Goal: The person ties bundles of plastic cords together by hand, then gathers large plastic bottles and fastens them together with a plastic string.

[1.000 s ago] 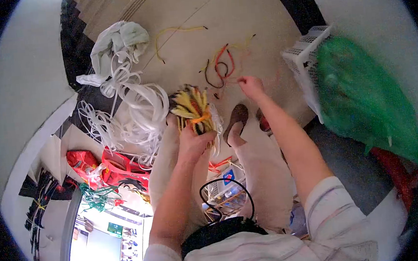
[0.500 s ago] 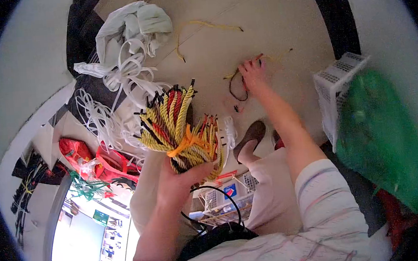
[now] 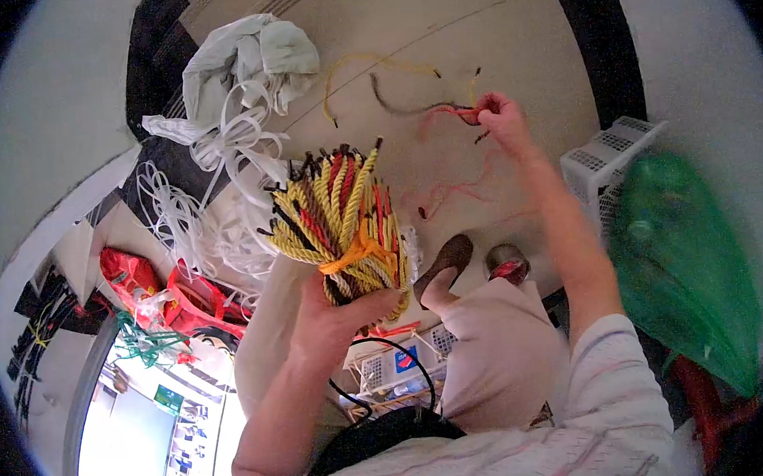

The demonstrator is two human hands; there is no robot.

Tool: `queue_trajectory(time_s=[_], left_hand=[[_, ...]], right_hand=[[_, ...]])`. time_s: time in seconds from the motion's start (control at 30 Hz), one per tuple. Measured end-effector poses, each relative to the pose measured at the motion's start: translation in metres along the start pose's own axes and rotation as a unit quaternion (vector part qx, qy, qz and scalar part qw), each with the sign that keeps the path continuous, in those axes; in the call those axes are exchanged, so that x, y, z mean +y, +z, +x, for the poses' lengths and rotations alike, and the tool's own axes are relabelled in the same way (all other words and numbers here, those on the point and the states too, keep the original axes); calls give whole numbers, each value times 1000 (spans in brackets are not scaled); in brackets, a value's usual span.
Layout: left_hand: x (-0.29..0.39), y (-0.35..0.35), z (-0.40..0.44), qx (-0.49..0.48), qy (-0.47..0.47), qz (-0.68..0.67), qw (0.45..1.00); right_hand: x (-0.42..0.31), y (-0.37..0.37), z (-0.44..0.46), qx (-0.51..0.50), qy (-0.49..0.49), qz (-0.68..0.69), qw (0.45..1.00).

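My left hand is closed around a thick bundle of cords, mostly yellow twisted with some red and black, with dark tips and an orange tie around the middle. Farther out, my right hand is closed just above the floor, pinching loose cords. Red and dark lengths trail to the left from its fingers, and a yellow end sticks up. On the floor beyond lies a curved yellow cord. A thin red cord lies nearer, below the right hand.
To the left are coils of white strapping, a pale crumpled bag and red bags. At right stand a white plastic basket and a green sack. Another basket sits close to my legs.
My right hand has moved slightly right, drawing the cords it holds off the floor; the dark cord that was looped beside it now stretches out leftward. The left hand still grips the bundle.
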State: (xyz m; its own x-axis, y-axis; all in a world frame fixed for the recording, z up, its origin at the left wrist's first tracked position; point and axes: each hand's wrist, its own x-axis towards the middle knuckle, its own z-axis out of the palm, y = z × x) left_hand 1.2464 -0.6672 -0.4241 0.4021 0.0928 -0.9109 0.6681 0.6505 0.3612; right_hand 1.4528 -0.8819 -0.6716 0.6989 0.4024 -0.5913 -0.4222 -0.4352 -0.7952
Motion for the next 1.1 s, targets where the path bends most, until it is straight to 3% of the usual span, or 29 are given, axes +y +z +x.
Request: queue_trajectory(time_s=[0.1, 0.2, 0.3, 0.4, 0.47, 0.5, 0.6, 0.7, 0.77, 0.83, 0.9, 0.97, 1.1], left_hand=[[-11, -2, 0, -2, -2, -24, 1000], [-9, -9, -1, -2, -5, -12, 1000], [-8, -21, -3, 9, -15, -27, 999], [-4, -31, -5, 17, 31, -40, 999], [-7, -35, -4, 23, 95, -54, 994], [1, -36, -6, -6, 65, -80, 995], [-2, -41, -6, -21, 129, -46, 990], [-7, -34, -8, 57, 123, 1, 991], [0, -33, -7, 12, 87, -39, 995], [4, -25, -12, 14, 47, -70, 996], [-2, -19, -9, 10, 52, -44, 998], [-10, -13, -7, 0, 36, -22, 999], [-35, -1, -1, -40, 15, -4, 999]], right_hand=[[-31, -4, 3, -91, 58, -99, 989], [-52, 37, 18, -138, 47, -137, 980], [-24, 69, 63, -57, -43, -343, 937], [29, 84, 102, 49, -121, -374, 918], [50, 86, 121, 76, -95, -382, 916], [59, 85, 128, 89, -82, -387, 914], [93, 77, 138, 41, -48, -621, 781], [58, 70, 78, -42, 49, -562, 825], [50, 61, 29, -98, 99, -460, 877], [75, 47, -26, -92, 107, -364, 921], [21, 48, -88, -96, 232, -288, 924], [40, 34, -137, -87, 197, -243, 946], [-22, 29, -212, -32, 299, 20, 954]])
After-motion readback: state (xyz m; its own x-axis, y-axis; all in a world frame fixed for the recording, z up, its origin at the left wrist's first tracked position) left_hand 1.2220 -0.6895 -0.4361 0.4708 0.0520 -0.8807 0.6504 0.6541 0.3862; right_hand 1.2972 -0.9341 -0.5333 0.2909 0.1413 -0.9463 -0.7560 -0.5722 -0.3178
